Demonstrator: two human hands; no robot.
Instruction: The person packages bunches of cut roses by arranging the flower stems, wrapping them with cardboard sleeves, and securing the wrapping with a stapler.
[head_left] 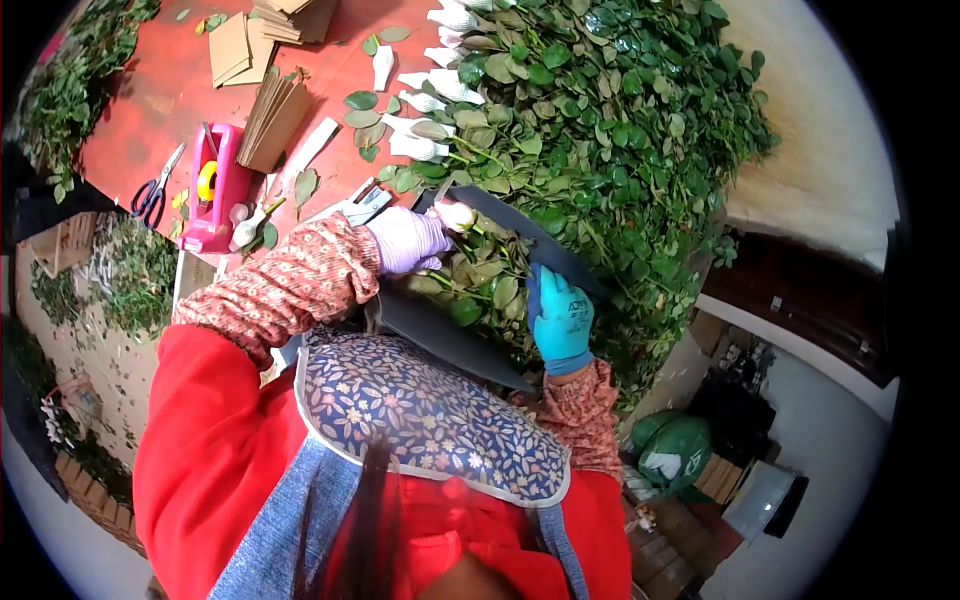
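My left hand (410, 240), in a pale purple glove, is closed beside a pale pink rose bud (455, 215); what its curled fingers hold is hidden. In a turquoise glove, my right hand (560, 318) grips the edge of a dark grey sheet (525, 228). The sheet lies open like a trough around leafy rose stems (465, 308), between both hands. Its near flap rests against my floral apron (420, 405). Behind it spreads a large pile of leafy stems (620, 130), with white-netted buds (418, 147) along its left edge.
On the red table (165, 100) are brown cardboard pieces (273, 122), a pink tape dispenser (215, 195), scissors (150, 200), a stapler (366, 205) and loose leaves. More foliage (80, 90) lies at the far left. A green bag (672, 450) stands at the lower right.
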